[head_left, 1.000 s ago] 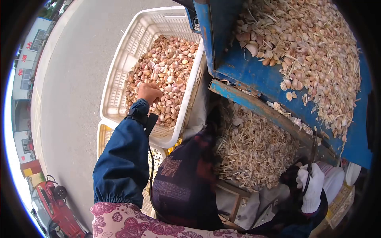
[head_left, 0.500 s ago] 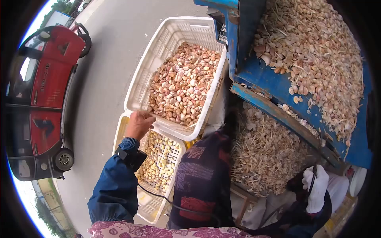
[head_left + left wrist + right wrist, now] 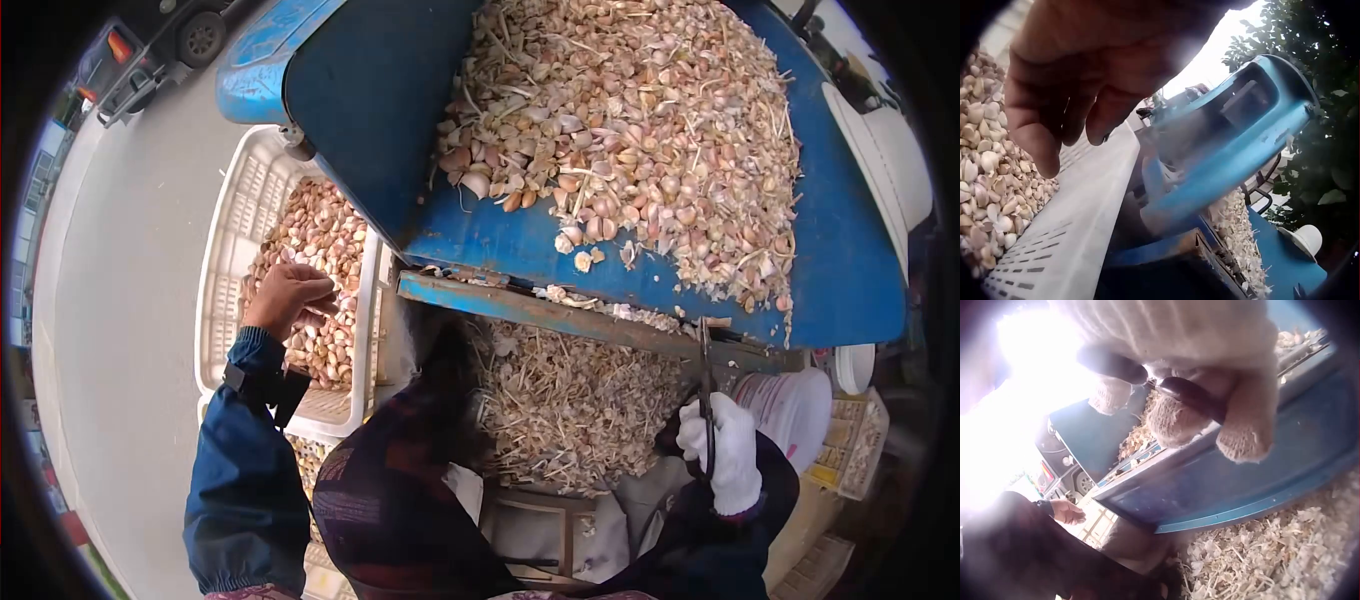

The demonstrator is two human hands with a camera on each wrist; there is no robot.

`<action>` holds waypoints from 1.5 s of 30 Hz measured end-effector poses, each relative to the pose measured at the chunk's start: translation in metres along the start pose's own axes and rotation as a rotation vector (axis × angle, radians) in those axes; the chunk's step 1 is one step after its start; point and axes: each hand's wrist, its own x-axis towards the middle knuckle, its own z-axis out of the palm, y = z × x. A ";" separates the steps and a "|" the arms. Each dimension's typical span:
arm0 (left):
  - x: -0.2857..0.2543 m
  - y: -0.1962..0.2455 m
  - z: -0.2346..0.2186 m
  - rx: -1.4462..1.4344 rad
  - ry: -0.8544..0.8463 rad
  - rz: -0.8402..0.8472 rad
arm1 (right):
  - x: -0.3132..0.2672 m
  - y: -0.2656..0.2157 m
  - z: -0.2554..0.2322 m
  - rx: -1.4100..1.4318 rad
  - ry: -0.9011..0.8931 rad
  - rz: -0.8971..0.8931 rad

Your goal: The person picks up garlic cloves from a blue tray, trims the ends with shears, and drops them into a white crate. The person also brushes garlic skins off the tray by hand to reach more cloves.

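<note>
My bare left hand (image 3: pixel 290 300) is over the white crate (image 3: pixel 213 290) of loose garlic cloves (image 3: pixel 322 235), its fingers slightly bent. In the left wrist view the fingers of that hand (image 3: pixel 1079 81) hang loosely beside the crate's wall (image 3: pixel 1100 187), with nothing visible in them. My right hand (image 3: pixel 728 450), in a white knitted glove, grips a dark, long-handled tool (image 3: pixel 706 380) just in front of the blue tray's near edge. Dark handles (image 3: pixel 1192 398) pass between the gloved fingers in the right wrist view; the tool's full shape is hidden.
A blue metal tray (image 3: pixel 480 238) holds a big heap of garlic and stalks (image 3: pixel 640 130). Below its rusty front edge (image 3: pixel 560 312) lies a pile of dry skins and stems (image 3: pixel 575 410). A lower crate (image 3: pixel 330 575) stands under the clove crate. White tubs (image 3: pixel 790 410) stand at right.
The head view has swung right. My left hand, at the clove crate's near corner half a second ago, is over the cloves again. My right hand still holds the dark tool.
</note>
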 end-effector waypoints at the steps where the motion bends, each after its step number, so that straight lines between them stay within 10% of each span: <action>1: -0.017 0.018 0.010 0.073 -0.103 0.027 | 0.001 0.004 -0.005 -0.100 -0.026 -0.097; 6: -0.094 0.118 0.059 0.116 -0.304 0.267 | -0.011 0.000 -0.022 -0.248 -0.025 -0.378; 12: -0.107 0.208 0.124 -0.705 -0.435 0.449 | -0.021 -0.045 -0.049 -0.464 0.049 -0.597; 16: -0.063 0.187 0.183 -0.416 0.029 0.468 | -0.023 -0.054 -0.059 -0.012 -0.017 -0.365; 23: 0.039 0.114 0.212 0.570 0.542 0.735 | -0.015 -0.016 -0.074 -0.564 0.145 -0.614; 32: 0.015 0.106 0.224 0.535 0.461 0.799 | -0.021 -0.020 -0.077 -0.529 0.098 -0.558; 45: -0.141 0.112 0.251 0.067 -0.108 0.749 | -0.026 -0.013 -0.039 -0.791 -0.048 -0.750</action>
